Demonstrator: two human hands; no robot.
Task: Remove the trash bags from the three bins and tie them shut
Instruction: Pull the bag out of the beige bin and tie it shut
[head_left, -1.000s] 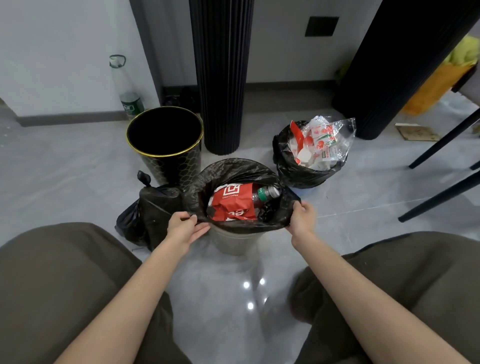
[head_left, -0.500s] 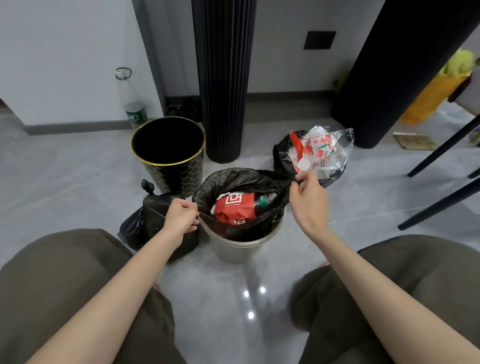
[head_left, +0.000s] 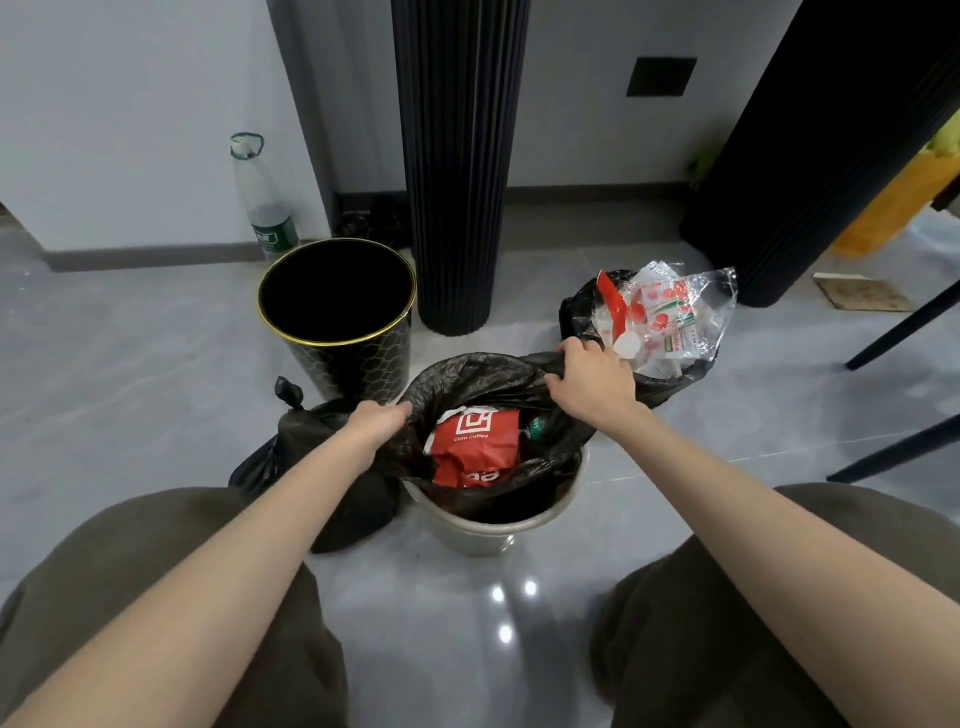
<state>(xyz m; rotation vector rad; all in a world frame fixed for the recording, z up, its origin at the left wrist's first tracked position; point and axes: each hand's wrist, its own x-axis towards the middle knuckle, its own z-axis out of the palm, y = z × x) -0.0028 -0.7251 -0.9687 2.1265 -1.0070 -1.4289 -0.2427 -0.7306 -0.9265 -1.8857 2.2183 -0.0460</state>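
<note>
A grey metal bin (head_left: 483, 535) stands on the floor between my knees. Its black trash bag (head_left: 467, 376) is pulled up off the rim, with a red paper bag (head_left: 475, 441) and a bottle inside. My left hand (head_left: 376, 423) grips the bag's left edge. My right hand (head_left: 589, 379) grips its far right edge, bunched. A tied black bag (head_left: 311, 436) lies to the left of the bin. Behind it stands a black bin with a gold rim (head_left: 337, 306), with no bag in it. At the right rear a third bin's black bag (head_left: 579, 312) holds clear plastic wrappers (head_left: 670, 317).
A ribbed black column (head_left: 454, 166) rises behind the bins and a second one (head_left: 810, 156) at the right. A plastic bottle (head_left: 262, 202) stands by the wall. Black chair legs (head_left: 904, 332) cross the right side. My knees frame the glossy grey floor (head_left: 467, 623).
Both hands have lifted the bag's edge off the grey bin's rim. My right hand moved up and away with the edge; the left hand moved inward along the left edge.
</note>
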